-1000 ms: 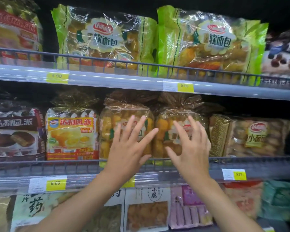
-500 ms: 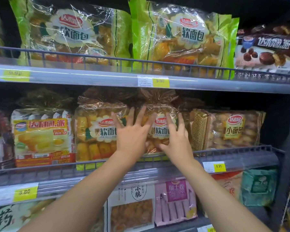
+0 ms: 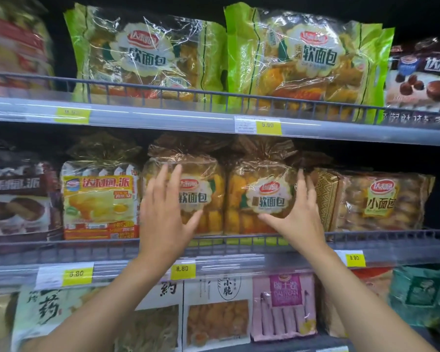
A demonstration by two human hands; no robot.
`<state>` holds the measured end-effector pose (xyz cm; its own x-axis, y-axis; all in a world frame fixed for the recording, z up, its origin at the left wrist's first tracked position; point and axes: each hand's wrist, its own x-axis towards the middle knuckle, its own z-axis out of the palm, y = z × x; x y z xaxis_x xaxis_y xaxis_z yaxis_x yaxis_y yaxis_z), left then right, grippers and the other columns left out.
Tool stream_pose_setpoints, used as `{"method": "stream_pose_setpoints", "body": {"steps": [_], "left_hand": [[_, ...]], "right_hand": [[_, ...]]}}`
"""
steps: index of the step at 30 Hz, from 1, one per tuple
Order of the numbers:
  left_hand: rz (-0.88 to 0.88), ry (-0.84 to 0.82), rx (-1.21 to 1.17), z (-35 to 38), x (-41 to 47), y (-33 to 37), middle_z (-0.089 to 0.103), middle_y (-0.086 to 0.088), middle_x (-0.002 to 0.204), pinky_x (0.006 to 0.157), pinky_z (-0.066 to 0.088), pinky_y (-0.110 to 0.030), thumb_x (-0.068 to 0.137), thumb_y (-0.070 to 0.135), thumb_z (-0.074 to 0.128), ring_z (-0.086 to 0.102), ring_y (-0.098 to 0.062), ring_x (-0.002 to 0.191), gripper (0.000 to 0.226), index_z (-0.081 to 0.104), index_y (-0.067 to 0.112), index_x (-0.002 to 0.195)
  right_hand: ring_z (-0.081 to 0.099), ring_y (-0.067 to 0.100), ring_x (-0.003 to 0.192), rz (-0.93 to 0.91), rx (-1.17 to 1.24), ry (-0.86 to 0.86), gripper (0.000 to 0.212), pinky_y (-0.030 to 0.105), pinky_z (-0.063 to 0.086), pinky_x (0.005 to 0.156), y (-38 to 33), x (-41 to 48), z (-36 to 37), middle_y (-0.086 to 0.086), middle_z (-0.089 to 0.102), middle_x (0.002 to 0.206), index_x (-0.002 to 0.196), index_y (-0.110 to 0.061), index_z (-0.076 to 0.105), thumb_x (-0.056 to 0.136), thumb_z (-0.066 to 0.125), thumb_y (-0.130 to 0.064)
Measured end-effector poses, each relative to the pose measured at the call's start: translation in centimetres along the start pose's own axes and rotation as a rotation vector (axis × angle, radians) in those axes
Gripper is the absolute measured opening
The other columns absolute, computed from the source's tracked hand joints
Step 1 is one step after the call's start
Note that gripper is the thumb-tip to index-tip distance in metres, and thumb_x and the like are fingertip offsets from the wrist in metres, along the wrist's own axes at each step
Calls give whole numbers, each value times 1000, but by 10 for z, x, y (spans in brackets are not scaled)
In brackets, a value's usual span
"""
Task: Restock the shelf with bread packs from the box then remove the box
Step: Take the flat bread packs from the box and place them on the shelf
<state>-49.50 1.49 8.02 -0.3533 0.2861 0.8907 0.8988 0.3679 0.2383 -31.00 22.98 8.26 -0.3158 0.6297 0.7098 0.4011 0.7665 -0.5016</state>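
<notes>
Two clear bread packs with gold tops stand side by side on the middle shelf (image 3: 239,243): the left bread pack (image 3: 211,199) and the right bread pack (image 3: 262,194). My left hand (image 3: 167,222) is spread flat against the front of the left pack, fingers apart. My right hand (image 3: 300,219) rests on the lower right corner of the right pack, with the fingers along its right edge and the thumb under the label. Neither pack is lifted. The box is not in view.
A yellow cake pack (image 3: 99,204) stands left of the bread and a small-bread pack (image 3: 381,199) stands right of it. Two green bread bags (image 3: 148,54) (image 3: 308,57) fill the upper shelf. A wire rail fronts each shelf. Boxed snacks (image 3: 282,308) sit below.
My hands have moved apart: the left went left onto the left pack, and the right went right to the right pack's edge. The view has come closer.
</notes>
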Motion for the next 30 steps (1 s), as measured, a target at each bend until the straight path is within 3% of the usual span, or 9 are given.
{"method": "stream_pose_setpoints", "body": {"steps": [3, 6, 10, 14, 19, 22, 24, 26, 30], "left_hand": [[-313, -41, -154, -11, -5, -17, 16, -5, 165, 122, 28, -47, 83, 47, 76, 16, -27, 153, 104, 11, 19, 159], [-424, -89, -264, -13, 1, -28, 34, -7, 156, 111, 40, -45, 83, 40, 80, 37, -28, 142, 101, 15, 20, 158], [-465, -182, -297, -12, 15, -34, 51, -7, 144, 98, 51, -44, 83, 38, 81, 54, -28, 126, 101, 15, 23, 158], [-433, -226, -360, -9, 18, -36, 53, 11, 115, 74, 51, -29, 86, 31, 79, 58, -13, 91, 100, 10, 26, 159], [-399, -262, -398, -4, 23, -43, 64, 7, 118, 81, 58, -34, 84, 31, 80, 65, -16, 98, 92, 20, 30, 153], [-388, -254, -416, -5, 18, -42, 53, -2, 143, 95, 55, -35, 82, 32, 83, 59, -19, 123, 101, 14, 32, 156], [-324, -184, -279, -8, 6, -35, 14, -2, 168, 106, 46, -39, 79, 41, 83, 29, -24, 150, 113, 2, 37, 159], [-155, -88, -19, -8, -5, -27, -7, 0, 170, 113, 40, -47, 78, 53, 79, 8, -27, 156, 112, 2, 42, 159], [178, -148, 318, 1, -6, -17, -6, -6, 170, 115, 24, -69, 74, 71, 69, -1, -35, 156, 99, 18, 48, 156]], "right_hand": [[35, 29, 148, 167, 177, -90, 144, 49, 37, 114, 6, 10, -1, 3, 21, 168, 158, -40, -6, 54, 90, -65], [51, 26, 135, 225, 222, -189, 149, 46, 43, 112, 14, 23, 3, 2, 48, 153, 158, -33, 5, 41, 88, -75], [57, 19, 125, 258, 387, -272, 142, 32, 44, 106, 17, 35, 5, -3, 59, 138, 159, -25, 11, 50, 99, -49], [57, 14, 118, 244, 470, -321, 121, 23, 41, 95, 14, 40, 7, -4, 61, 128, 157, -20, 17, 64, 96, -21], [56, -6, 95, 250, 473, -289, 108, 0, 43, 68, 13, 38, 15, -5, 62, 120, 152, -17, 28, 66, 94, -16], [59, 16, 118, 267, 445, -291, 121, 20, 47, 95, 6, 35, 11, -1, 59, 133, 154, -22, 22, 61, 97, -34], [47, 29, 137, 268, 300, -197, 137, 42, 40, 113, -1, 26, 9, 5, 46, 150, 158, -29, 12, 52, 94, -58], [25, 34, 149, 167, 96, -36, 130, 52, 34, 117, -10, 7, 8, 6, 20, 164, 160, -31, 8, 62, 88, -62], [7, 30, 154, -190, -170, 53, 110, 59, 41, 107, -29, -29, 13, -3, 3, 168, 158, -42, 12, 74, 81, -57]]}}
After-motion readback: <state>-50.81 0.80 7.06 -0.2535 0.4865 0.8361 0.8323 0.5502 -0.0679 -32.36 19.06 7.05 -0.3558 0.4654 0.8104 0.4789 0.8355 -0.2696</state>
